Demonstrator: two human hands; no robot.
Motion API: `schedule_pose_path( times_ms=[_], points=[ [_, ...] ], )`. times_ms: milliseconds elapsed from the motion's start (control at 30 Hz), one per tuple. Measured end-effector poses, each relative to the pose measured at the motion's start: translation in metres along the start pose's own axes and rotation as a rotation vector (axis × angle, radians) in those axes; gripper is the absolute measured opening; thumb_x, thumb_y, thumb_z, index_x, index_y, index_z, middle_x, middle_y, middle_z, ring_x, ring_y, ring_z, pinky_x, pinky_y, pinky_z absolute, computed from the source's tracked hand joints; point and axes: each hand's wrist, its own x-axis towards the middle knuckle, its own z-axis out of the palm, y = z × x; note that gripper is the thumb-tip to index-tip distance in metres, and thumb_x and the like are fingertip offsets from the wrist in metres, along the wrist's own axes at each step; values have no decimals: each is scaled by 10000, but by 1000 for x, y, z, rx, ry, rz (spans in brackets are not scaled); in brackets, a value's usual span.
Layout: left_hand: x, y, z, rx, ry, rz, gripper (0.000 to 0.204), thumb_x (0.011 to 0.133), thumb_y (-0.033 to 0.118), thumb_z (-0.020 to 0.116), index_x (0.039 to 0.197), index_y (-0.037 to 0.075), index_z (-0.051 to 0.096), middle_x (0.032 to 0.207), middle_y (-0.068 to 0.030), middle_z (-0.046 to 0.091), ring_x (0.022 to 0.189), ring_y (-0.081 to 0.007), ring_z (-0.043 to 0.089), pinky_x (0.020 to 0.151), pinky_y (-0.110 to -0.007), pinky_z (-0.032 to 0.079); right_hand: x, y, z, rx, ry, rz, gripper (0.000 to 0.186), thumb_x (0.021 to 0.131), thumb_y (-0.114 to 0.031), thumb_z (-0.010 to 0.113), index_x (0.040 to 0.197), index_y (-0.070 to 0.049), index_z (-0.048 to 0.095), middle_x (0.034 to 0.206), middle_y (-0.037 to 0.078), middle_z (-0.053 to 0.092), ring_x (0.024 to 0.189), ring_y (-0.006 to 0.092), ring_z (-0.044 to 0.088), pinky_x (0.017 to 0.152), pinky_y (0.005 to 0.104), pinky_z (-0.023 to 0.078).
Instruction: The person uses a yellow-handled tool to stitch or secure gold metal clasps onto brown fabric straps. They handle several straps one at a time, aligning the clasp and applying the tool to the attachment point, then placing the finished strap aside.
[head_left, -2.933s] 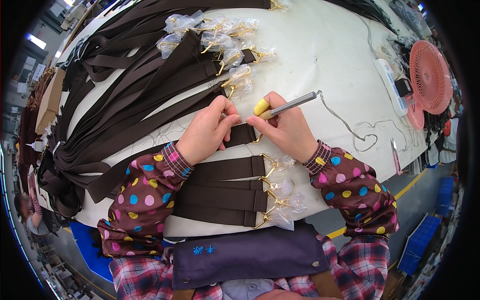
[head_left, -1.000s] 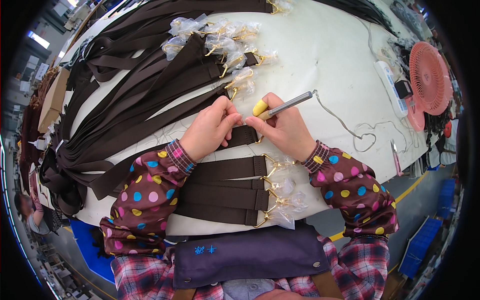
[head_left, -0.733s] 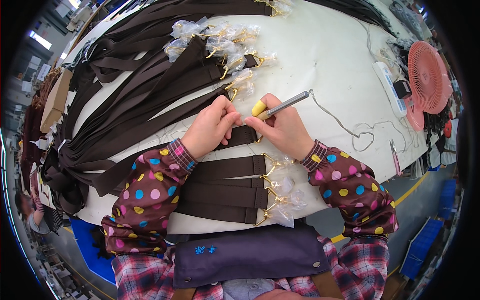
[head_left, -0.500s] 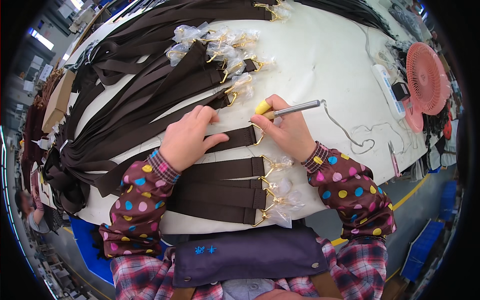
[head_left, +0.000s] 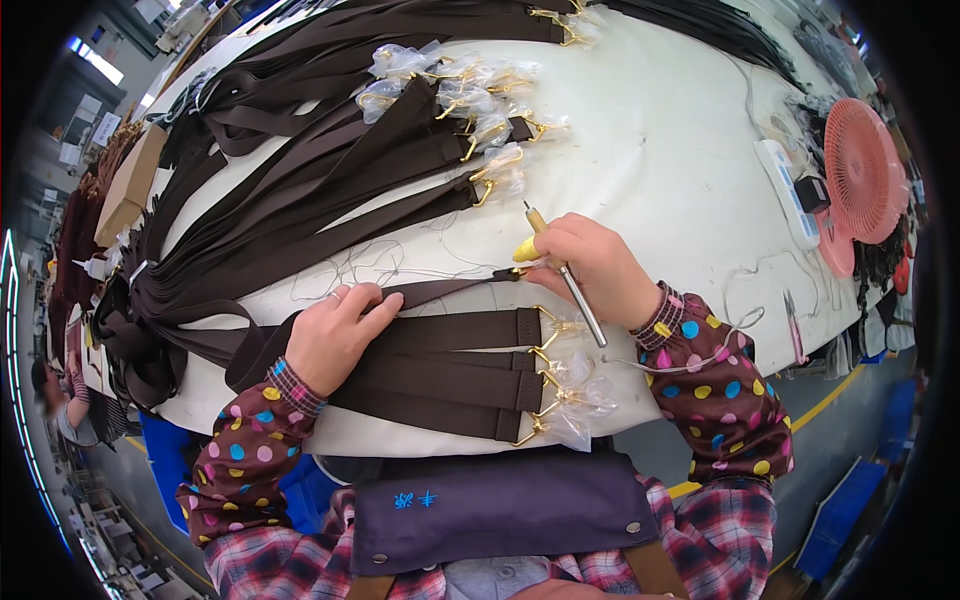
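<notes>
The right hand (head_left: 598,270), a yellow rubber cover (head_left: 526,250) on one finger, has its fingers closed around a slim pen-shaped tool with a silver barrel and tan band (head_left: 582,302), which slants with its thin tip pointing away from the person. The same fingers are at the hooked end of a dark brown flat fabric strap (head_left: 450,287), which lies across the white counter (head_left: 690,190) between the two hands. The left hand (head_left: 335,342) rests on that strap with its fingers bent; whether they pinch it, I cannot tell. Just below, nearer the person, more dark brown straps with gold metal hooks in clear plastic (head_left: 455,385) lie side by side. A round pink plastic fan (head_left: 865,170) and a white power strip (head_left: 787,195) stand toward the right edge.
</notes>
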Motion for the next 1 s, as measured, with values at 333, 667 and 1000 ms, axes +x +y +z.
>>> schedule_pose_path(
  times_ms=[333,667,1000],
  points=[
    [29,5,-77,-253,-724,-88,380,886,178,637,1249,95,562,1171,-103,596,956,-284,637,779,-369,530,-1,-1,-8,-286,-126,-255,150,766,-46,640,890,-129,622,834,9,590,867,219,584,758,342,453],
    [77,54,10,-803,-236,-325,396,817,76,715,1142,48,490,1075,-153,539,834,-280,639,714,-370,517,-8,-2,-4,1,-17,25,198,782,-24,631,960,-111,641,802,14,637,810,240,599,736,352,452],
    [86,27,18,-681,-240,-19,317,838,102,701,1112,66,544,1014,-92,564,875,-258,625,752,-352,516,-3,-19,-8,538,51,508,273,957,-189,624,1173,-22,619,803,54,664,649,99,608,594,228,488]
  ],
)
